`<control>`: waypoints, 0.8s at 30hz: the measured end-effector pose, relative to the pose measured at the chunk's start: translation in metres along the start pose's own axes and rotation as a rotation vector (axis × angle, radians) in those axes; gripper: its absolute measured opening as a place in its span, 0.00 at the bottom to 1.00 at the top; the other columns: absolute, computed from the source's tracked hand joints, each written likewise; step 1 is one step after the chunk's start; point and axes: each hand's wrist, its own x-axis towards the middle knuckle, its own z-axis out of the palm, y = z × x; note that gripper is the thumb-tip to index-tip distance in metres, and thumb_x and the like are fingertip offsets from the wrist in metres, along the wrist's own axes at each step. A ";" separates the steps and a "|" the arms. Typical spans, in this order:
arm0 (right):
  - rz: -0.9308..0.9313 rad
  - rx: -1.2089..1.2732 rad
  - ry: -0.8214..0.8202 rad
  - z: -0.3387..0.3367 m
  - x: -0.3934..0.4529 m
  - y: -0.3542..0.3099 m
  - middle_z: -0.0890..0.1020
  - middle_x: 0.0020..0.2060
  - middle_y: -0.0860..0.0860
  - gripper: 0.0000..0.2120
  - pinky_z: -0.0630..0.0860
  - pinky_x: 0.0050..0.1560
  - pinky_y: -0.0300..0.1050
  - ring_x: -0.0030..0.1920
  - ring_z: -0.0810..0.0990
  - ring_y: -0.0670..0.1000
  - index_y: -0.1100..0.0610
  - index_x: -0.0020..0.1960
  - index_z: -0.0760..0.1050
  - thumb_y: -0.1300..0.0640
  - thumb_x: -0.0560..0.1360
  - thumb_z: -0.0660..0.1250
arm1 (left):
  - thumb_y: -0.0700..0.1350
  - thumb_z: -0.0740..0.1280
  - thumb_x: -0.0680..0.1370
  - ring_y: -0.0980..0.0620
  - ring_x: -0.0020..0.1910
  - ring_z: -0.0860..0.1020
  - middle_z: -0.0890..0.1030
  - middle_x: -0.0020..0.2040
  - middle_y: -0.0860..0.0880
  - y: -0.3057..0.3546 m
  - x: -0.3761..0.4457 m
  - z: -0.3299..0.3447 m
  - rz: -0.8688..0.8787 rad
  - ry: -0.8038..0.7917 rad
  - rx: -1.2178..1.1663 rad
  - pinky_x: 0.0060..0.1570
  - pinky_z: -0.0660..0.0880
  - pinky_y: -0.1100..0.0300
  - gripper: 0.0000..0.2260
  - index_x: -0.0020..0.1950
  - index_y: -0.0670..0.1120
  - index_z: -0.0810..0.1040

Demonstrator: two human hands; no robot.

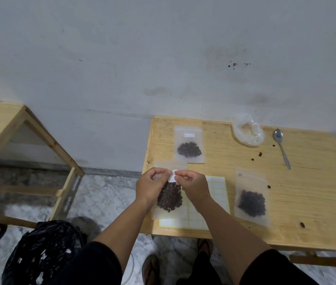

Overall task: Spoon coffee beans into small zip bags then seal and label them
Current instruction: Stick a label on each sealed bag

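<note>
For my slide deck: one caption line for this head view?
Both hands pinch a white label over a bean-filled zip bag; two more filled bags, sticker sheet and spoon on the table.

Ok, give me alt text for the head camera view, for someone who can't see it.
Two hands, left hand and right hand, pinch a small white label above a zip bag of coffee beans lying partly on a label sheet on a wooden table. Two more filled bags, a spoon and stray beans lie nearby.
</note>
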 end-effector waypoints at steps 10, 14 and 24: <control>0.036 -0.041 -0.106 0.001 0.004 0.000 0.81 0.35 0.45 0.11 0.74 0.45 0.37 0.42 0.79 0.46 0.55 0.51 0.82 0.63 0.72 0.66 | 0.45 0.71 0.72 0.61 0.40 0.78 0.82 0.38 0.57 0.003 0.012 0.001 -0.045 0.173 0.015 0.41 0.75 0.63 0.01 0.42 0.51 0.82; 0.087 -0.134 -0.015 -0.011 0.008 0.014 0.81 0.36 0.46 0.09 0.77 0.51 0.43 0.46 0.81 0.51 0.54 0.50 0.81 0.61 0.72 0.67 | 0.46 0.70 0.73 0.60 0.41 0.77 0.81 0.40 0.58 0.004 0.019 -0.006 -0.060 0.250 -0.008 0.38 0.73 0.64 0.02 0.42 0.53 0.81; 0.148 -0.424 0.095 -0.004 0.016 0.031 0.79 0.41 0.49 0.06 0.63 0.33 0.26 0.42 0.75 0.47 0.58 0.47 0.78 0.59 0.71 0.69 | 0.48 0.74 0.70 0.58 0.45 0.77 0.81 0.43 0.57 -0.002 0.027 -0.016 -0.029 0.215 0.003 0.47 0.76 0.59 0.04 0.42 0.51 0.81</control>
